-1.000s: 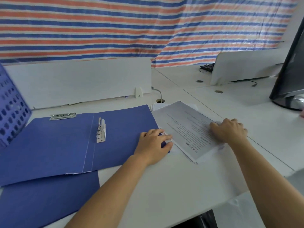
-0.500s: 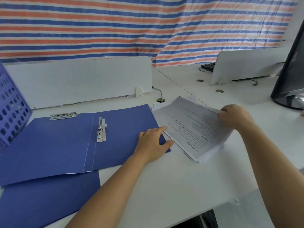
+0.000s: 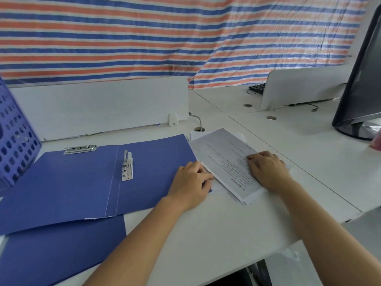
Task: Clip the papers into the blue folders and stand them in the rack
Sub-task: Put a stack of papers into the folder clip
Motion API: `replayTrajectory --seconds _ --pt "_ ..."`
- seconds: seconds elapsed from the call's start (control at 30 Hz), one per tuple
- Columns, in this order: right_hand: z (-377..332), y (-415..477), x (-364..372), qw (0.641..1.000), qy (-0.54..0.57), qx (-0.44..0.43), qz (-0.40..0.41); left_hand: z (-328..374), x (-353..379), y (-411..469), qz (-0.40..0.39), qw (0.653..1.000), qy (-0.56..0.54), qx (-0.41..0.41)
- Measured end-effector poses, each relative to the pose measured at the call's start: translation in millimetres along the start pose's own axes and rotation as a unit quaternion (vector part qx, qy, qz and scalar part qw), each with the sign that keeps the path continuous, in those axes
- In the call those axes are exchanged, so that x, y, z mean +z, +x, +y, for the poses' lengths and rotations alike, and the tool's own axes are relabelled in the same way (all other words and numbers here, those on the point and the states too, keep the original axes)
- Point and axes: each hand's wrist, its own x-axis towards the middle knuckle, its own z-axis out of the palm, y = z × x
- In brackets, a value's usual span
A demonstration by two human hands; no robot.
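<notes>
Two hands meet the papers (image 3: pixel 224 159): right hand (image 3: pixel 268 170), fingers bent, presses on top; left hand (image 3: pixel 190 182), fingers curled, touches the edge; grip unclear. Likely light, floppy sheets; pinch an edge.

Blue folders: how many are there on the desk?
2. The open folder lies flat on the desk, left of the papers. The shut folder lies partly under it, at the bottom left. The blue rack might hide more.
</notes>
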Motion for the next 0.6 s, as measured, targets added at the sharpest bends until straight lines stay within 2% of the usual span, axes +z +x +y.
replayTrajectory --seconds 0.07,0.17,0.23,0.3,0.33,0.4,0.43,0.5,0.6 --pt "2 -2 8 1.000 0.008 0.002 0.020 10 -3 1 -0.035 0.999 0.024 -0.009" --pt "4 -2 10 1.000 0.009 0.002 0.020 24 -10 12 -0.161 0.978 -0.056 -0.119" --pt "5 0 10 1.000 0.014 0.001 0.024 30 -13 23 -0.194 0.957 -0.128 -0.172" --pt "5 0 11 0.999 0.018 0.003 0.028 33 -14 30 -0.160 0.918 -0.271 -0.240" --pt "5 -1 11 0.999 0.022 0.004 0.029 35 -15 34 -0.136 0.874 -0.369 -0.285" --pt "5 -1 10 0.999 0.027 0.006 0.030 37 -15 42 -0.099 0.761 -0.540 -0.345" --pt "5 -1 9 0.999 0.029 0.007 0.029 36 -11 47 -0.077 0.726 -0.586 -0.353" --pt "5 -1 8 0.999 0.028 0.004 0.025 34 0 56 -0.018 0.698 -0.609 -0.377" --pt "6 -2 6 1.000 0.019 0.004 0.022 33 15 64 0.035 0.697 -0.587 -0.409"
